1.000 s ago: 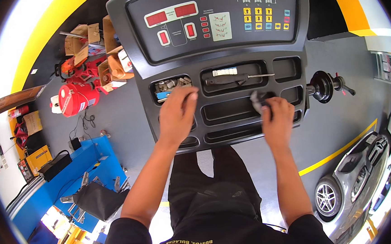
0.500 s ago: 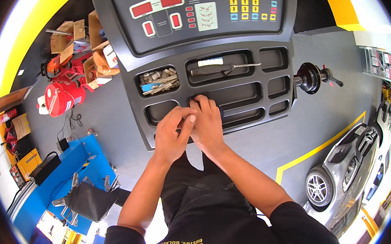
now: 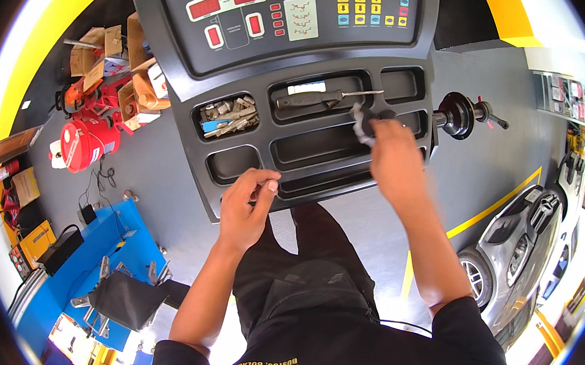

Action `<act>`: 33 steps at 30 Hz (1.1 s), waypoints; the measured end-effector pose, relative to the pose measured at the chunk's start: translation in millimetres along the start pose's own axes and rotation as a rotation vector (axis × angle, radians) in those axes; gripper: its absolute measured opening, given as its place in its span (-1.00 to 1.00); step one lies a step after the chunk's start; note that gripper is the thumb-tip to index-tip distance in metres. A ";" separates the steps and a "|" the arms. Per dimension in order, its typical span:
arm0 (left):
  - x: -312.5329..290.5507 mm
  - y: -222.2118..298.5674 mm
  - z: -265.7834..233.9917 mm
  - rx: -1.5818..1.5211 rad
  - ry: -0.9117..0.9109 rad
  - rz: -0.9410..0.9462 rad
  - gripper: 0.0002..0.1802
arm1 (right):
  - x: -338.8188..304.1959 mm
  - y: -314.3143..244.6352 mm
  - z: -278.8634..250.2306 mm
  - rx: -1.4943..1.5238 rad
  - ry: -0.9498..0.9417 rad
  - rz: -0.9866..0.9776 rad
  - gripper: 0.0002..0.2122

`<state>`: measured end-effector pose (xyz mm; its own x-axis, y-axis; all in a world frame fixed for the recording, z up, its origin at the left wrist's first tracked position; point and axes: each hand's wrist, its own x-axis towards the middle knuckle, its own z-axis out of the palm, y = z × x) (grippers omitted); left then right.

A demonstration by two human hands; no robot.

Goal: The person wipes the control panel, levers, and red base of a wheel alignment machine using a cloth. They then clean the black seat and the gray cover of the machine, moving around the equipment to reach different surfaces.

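Note:
My right hand [image 3: 397,161] is over the right side of the tray top [image 3: 263,127] of a dark grey wheel balancer. In its fingers is a black and silver object [image 3: 364,124], blurred, with a curved pale edge; its kind cannot be made out. My left hand [image 3: 248,204] hovers at the tray's front left, thumb and fingers pinched together; whatever they hold is too small to name. A black-handled screwdriver [image 3: 310,100] lies in the back middle compartment. Grey metal wheel weights [image 3: 233,112] and a blue piece fill the back left one.
Above the tray is a control panel [image 3: 305,19] with red displays and coloured buttons. The balancer's shaft [image 3: 461,116] juts out at right. A grey car [image 3: 515,255] stands at lower right. At left are a red bucket [image 3: 90,144], cardboard boxes and a blue machine [image 3: 116,232].
My hands were together at the tray's front. The right has moved apart, right and farther away, carrying the black and silver object. The left stays near its place, still pinched.

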<state>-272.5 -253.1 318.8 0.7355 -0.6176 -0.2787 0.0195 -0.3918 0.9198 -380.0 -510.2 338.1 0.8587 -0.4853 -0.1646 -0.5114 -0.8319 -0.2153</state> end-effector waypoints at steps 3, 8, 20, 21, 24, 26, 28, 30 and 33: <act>-1.9 0.1 0.1 0.015 -0.030 0.028 -0.86 | -11.8 -6.5 55.0 -0.058 0.102 -0.058 -0.80; -6.8 -0.1 -18.0 -0.131 0.080 -0.046 -0.82 | -1.5 -12.1 57.7 -0.037 0.013 -0.028 -0.86; -23.6 -23.1 -68.0 -0.339 0.312 -0.177 -0.79 | 0.1 -93.9 47.0 0.806 -0.510 -0.030 -0.86; -27.4 -27.5 -67.9 -0.352 0.308 -0.197 -0.78 | -5.2 -87.8 41.6 1.113 -0.915 0.138 -0.82; -37.1 -39.4 -66.2 -0.450 0.240 -0.227 -0.74 | -25.3 -110.1 23.0 0.944 -0.810 -0.013 -0.82; -43.3 -39.8 -65.3 -0.404 0.244 -0.237 -0.71 | -29.1 -119.2 23.9 0.966 -0.496 -0.024 -0.85; -49.7 -45.4 -67.3 -0.366 0.274 -0.256 -0.72 | -27.1 -134.1 22.1 0.955 -0.068 -0.066 -0.85; -53.5 -59.2 -73.3 -0.373 0.322 -0.278 -0.71 | -14.3 -149.2 28.1 0.688 0.000 -0.326 -0.85; -52.5 -56.5 -83.6 -0.337 0.351 -0.275 -0.72 | -6.2 -154.7 91.6 0.177 -0.019 -0.595 -0.83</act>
<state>-255.6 -141.5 304.6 0.8533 -0.2363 -0.4649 0.4152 -0.2314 0.8798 -309.2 -353.9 284.3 0.9984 0.0540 0.0161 0.0557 -0.9004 -0.4315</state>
